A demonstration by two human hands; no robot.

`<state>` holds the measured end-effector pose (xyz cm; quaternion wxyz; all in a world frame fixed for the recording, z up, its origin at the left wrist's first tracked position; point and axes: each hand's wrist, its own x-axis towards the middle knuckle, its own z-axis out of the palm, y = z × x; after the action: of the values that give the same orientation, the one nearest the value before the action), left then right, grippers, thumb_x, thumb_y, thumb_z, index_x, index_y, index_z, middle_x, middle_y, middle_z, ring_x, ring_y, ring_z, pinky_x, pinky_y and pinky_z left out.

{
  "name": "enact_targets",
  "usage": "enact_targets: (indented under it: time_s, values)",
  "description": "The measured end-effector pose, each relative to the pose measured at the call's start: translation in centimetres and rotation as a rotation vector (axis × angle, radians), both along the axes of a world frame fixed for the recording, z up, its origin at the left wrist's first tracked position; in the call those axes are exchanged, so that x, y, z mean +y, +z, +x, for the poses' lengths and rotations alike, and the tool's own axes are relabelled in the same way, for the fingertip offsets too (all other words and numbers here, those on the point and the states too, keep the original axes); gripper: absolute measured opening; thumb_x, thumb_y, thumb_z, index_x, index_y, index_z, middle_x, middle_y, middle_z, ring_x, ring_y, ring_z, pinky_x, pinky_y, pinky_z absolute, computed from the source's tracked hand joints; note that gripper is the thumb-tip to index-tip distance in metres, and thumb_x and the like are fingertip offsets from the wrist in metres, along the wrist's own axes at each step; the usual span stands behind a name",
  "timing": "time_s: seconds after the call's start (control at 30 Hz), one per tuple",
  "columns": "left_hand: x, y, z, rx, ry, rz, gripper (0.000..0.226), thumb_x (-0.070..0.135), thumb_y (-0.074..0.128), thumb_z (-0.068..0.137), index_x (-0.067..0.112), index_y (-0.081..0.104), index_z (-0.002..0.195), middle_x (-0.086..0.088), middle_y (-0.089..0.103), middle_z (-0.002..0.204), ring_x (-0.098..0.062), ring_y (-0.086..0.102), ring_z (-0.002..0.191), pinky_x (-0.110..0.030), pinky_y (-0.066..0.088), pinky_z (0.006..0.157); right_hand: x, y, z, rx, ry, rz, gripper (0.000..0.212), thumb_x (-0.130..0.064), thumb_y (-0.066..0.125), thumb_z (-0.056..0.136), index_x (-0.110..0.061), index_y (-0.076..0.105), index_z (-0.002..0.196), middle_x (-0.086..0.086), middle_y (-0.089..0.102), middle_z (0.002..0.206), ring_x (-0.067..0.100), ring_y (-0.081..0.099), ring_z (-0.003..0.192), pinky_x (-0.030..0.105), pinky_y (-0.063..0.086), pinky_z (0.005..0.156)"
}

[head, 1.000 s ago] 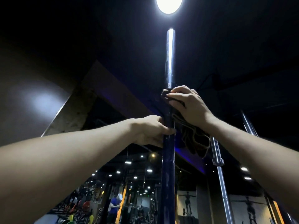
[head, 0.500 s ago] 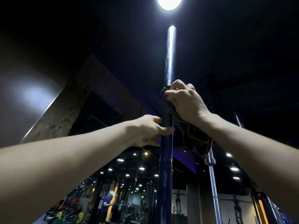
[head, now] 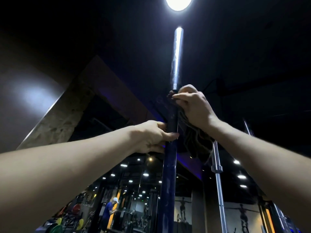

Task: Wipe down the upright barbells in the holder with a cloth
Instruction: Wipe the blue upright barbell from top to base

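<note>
Head view: dark blue barbell (head: 169,174) stands upright, its top gleaming.

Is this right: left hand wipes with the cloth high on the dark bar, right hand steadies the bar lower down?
Hands are swapped. In the head view the right hand grips the cloth high on the dark barbell; the left hand holds the bar lower down.

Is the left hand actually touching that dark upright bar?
Touching. The head view shows the left hand wrapped around the dark barbell, thumb lying across its front.
</note>
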<state>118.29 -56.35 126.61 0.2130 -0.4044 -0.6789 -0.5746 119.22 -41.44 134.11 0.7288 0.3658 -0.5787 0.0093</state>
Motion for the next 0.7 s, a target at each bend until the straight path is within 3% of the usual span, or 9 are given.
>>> enact_targets:
  time_s: [0.1,0.17,0.23,0.33,0.43,0.53,0.6,0.63,0.7]
  values:
    - [0.1,-0.1,0.0,-0.011,-0.016,0.002,0.019,0.011,0.067,0.086,0.012,0.063,0.104,-0.008,0.071,0.092,-0.022,0.068,0.087,-0.043,0.054,0.087,0.6,-0.7,-0.1,-0.169,0.297,-0.171,0.018,-0.009,0.062,0.088,-0.007,0.074,0.102,0.000,0.058,0.095,0.019,0.061,0.087,0.008,0.043,0.074]
    - [0.3,-0.1,0.0,-0.020,-0.022,0.008,0.012,0.010,0.066,0.086,0.013,0.064,0.098,-0.006,0.070,0.087,-0.019,0.067,0.081,-0.039,0.056,0.082,-0.2,-0.5,0.4,-0.081,0.116,-0.113,0.017,-0.018,0.061,0.087,-0.015,0.075,0.097,0.002,0.057,0.098,0.027,0.059,0.088,0.025,0.048,0.077]
    - [0.6,-0.2,0.1,-0.020,-0.002,0.010,0.006,0.010,0.066,0.086,0.013,0.063,0.091,-0.004,0.067,0.084,-0.017,0.064,0.077,-0.032,0.058,0.071,-2.1,-0.5,1.3,-0.003,-0.253,0.032,0.016,-0.024,0.055,0.089,-0.023,0.070,0.095,-0.001,0.053,0.105,0.031,0.050,0.098,0.039,0.049,0.078]
    - [1.0,-0.2,0.2,-0.028,0.017,0.015,0.008,0.011,0.067,0.085,0.010,0.063,0.093,-0.006,0.065,0.084,-0.018,0.062,0.077,-0.028,0.058,0.063,-3.4,0.3,2.0,-0.024,-0.435,0.046,0.017,-0.018,0.050,0.096,-0.020,0.066,0.093,-0.004,0.049,0.107,0.028,0.037,0.106,0.038,0.048,0.076]
    - [1.0,-0.2,0.5,-0.028,0.003,0.020,0.007,0.009,0.066,0.086,0.012,0.063,0.092,-0.006,0.066,0.085,-0.018,0.064,0.077,-0.030,0.059,0.065,-1.2,0.2,0.6,-0.014,-0.066,0.024,0.022,-0.022,0.053,0.094,-0.019,0.074,0.099,-0.002,0.055,0.104,0.026,0.045,0.098,0.033,0.045,0.084]
    - [1.2,-0.2,0.9,-0.025,-0.015,0.014,0.012,0.010,0.066,0.086,0.015,0.065,0.097,-0.005,0.070,0.084,-0.017,0.068,0.076,-0.034,0.058,0.074,0.7,-0.3,0.4,-0.045,0.257,-0.048,0.025,-0.018,0.058,0.084,-0.009,0.075,0.099,0.003,0.058,0.096,0.018,0.058,0.086,0.011,0.042,0.081]
    - [1.5,-0.2,1.0,-0.024,-0.015,0.010,0.009,0.009,0.066,0.086,0.014,0.065,0.093,-0.003,0.070,0.080,-0.015,0.068,0.071,-0.034,0.058,0.072,0.8,-0.1,0.8,-0.059,0.161,-0.065,0.022,-0.019,0.060,0.083,-0.012,0.076,0.096,0.005,0.058,0.098,0.025,0.058,0.087,0.020,0.046,0.081]
    - [1.6,-0.2,1.0,-0.024,-0.009,0.015,0.007,0.009,0.066,0.086,0.014,0.065,0.090,-0.003,0.069,0.077,-0.015,0.067,0.069,-0.033,0.058,0.069,0.5,0.0,1.2,-0.035,0.025,-0.055,0.019,-0.022,0.060,0.084,-0.017,0.075,0.095,0.003,0.057,0.101,0.029,0.055,0.090,0.031,0.048,0.082]
    - [1.9,-0.2,1.0,-0.019,0.013,0.027,0.005,0.008,0.066,0.086,0.012,0.062,0.086,-0.004,0.066,0.076,-0.016,0.063,0.068,-0.032,0.058,0.065,-0.8,-0.3,2.4,0.011,-0.316,0.021,0.015,-0.027,0.057,0.090,-0.023,0.069,0.097,-0.003,0.051,0.110,0.030,0.044,0.103,0.038,0.046,0.080]
